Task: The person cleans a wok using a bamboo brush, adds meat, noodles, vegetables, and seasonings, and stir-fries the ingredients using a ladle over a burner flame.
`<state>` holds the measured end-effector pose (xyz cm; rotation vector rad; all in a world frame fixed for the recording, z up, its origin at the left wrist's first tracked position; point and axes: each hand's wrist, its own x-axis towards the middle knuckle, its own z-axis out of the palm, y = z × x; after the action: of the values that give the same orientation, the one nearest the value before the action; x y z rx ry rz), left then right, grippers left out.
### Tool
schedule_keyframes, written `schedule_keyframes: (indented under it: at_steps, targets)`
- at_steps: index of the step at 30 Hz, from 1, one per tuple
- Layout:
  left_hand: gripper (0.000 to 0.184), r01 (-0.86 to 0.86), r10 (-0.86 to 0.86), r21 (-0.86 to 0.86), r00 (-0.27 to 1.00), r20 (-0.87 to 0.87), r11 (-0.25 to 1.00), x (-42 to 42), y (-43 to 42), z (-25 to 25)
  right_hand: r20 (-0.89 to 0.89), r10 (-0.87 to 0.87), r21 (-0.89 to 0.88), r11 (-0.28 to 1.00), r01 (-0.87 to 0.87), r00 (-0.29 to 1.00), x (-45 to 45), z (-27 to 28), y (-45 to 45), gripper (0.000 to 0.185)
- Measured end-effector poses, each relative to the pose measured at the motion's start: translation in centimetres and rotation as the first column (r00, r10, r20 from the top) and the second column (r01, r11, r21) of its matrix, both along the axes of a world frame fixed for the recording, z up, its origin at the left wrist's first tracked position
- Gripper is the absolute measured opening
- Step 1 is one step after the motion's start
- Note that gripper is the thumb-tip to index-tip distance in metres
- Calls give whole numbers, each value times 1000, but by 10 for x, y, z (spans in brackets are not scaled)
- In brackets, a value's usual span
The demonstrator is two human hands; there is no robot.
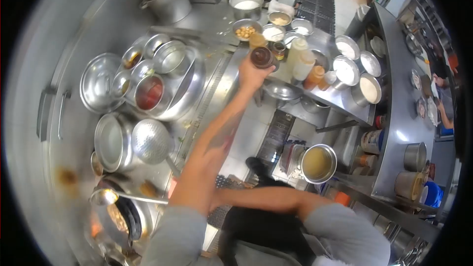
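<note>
My left hand [252, 75] is wrapped round a dark brown bottle [261, 57], seen from above at the edge of the far counter. Close by stand a small dark jar [278, 50], pale squeeze bottles [303, 65] and an orange-brown bottle [314, 77]. My right forearm [261, 198] crosses under my left arm, which hides the right hand. A ladle [104, 197] lies over a wok [120, 219] at lower left, its handle running toward that hidden spot. I cannot see whether the right hand grips it.
Steel bowls of sauces [149, 92] and a perforated skimmer [152, 141] sit on the left worktop. Bowls of white stuff [346, 71] line the far counter. A pot of yellowish liquid [318, 163] stands at right. Another person's arm [445, 116] shows at far right.
</note>
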<state>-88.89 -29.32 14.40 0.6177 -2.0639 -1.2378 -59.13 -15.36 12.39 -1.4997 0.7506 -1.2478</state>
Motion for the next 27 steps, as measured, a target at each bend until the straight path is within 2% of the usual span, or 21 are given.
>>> schedule_keyframes:
  at_steps: [2,4,5,6,7,8,9,10,11,12,13,14,16,17,18,19,20,21,24,25,27]
  targets:
    - [58,34,-35,37,999,25,999,-49,-4,-43,12,-76,-44,996,77,997,-21,6,29,47]
    - [60,56,-27,-62,920,392,996,-75,-7,-66,-6,-82,-7,997,82,997,-28,3,43,49]
    - [68,104,-151,150,925,350,983,-66,0,-50,-30,-90,16,996,91,995,-25,-4,47,50]
    - [71,53,-49,2,898,437,999,-73,1,-75,-58,-94,36,995,96,994,-22,-10,48,50]
    - [55,62,21,-322,969,246,945,-65,8,-101,-107,-87,52,994,93,990,-16,-16,45,51]
    - [43,513,-376,-231,809,451,827,-44,3,-85,-178,-68,71,994,82,982,-11,-22,42,52]
    - [42,549,-278,-236,692,666,802,-35,19,-59,-263,-59,83,993,83,963,-5,-24,35,53]
    - [43,485,-428,14,758,492,875,38,36,15,-381,-40,84,993,78,924,0,-26,21,53]
    - [42,417,-350,-26,795,496,909,89,57,72,-486,-11,58,997,45,874,9,-21,3,54]
    - [42,400,-376,-3,863,336,916,147,74,121,-574,19,12,1000,-15,819,27,-7,-18,55]
    - [36,389,-372,-153,919,127,909,177,83,110,-640,36,-38,996,-79,768,51,12,-40,56]
    - [28,247,-295,-323,949,-108,914,234,97,122,-690,56,-68,988,-142,722,74,35,-61,57]
    - [29,-99,-86,-501,939,-334,860,373,115,139,-729,142,-44,967,-252,669,129,84,-84,57]
    - [20,-359,181,-549,918,-353,755,452,122,132,-753,206,22,957,-288,625,153,101,-90,58]
    - [16,-453,326,-477,887,-326,753,523,117,113,-767,208,13,951,-309,607,172,108,-98,58]
    - [14,-572,538,-503,811,-230,648,601,125,129,-782,213,-66,906,-418,586,188,112,-108,58]
    - [11,-697,728,-446,672,-134,561,668,120,95,-797,214,-136,847,-513,565,209,119,-115,58]
    - [10,-745,846,-565,513,-144,355,727,114,79,-898,226,40,897,-441,378,239,133,-120,59]
    - [14,-617,988,-786,91,-126,-44,854,92,67,-928,198,78,931,-356,314,311,123,-131,59]
    - [14,-630,988,-776,101,-120,-29,880,83,47,-932,202,91,935,-343,302,328,119,-131,59]
    - [14,-763,975,-608,141,174,219,924,63,-8,-834,139,92,989,-114,534,362,112,-134,51]
